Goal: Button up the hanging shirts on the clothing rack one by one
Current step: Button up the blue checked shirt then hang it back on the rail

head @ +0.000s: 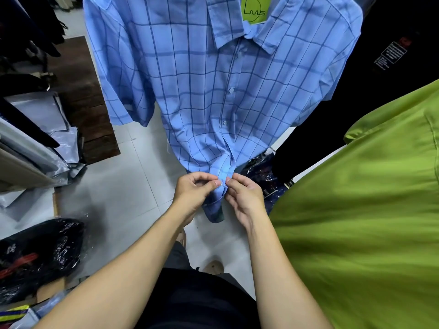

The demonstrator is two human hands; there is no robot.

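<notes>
A light-blue checked shirt (213, 91) hangs facing the person, its collar at the top of the view and a green tag (255, 9) showing inside the neck. The placket runs down the middle, with two buttons (231, 90) visible along it, fastened. Both hands meet at the bottom of the placket, near the hem. The left hand (194, 188) has its grip pinched on the edge of the cloth between thumb and forefinger, the other fingers curled in. The right hand (244, 193) pinches the opposite edge just beside it, the fingertips of both hands almost touching; the lowest button itself is too small to make out. The hem below the hands is bunched and hangs folded. To the right, a lime-green shirt (368, 222) fills the near side of the view, with a black garment (392, 67) behind it. On the pale tiled floor (118, 186) to the left lie black goods in clear plastic bags (40, 255).
</notes>
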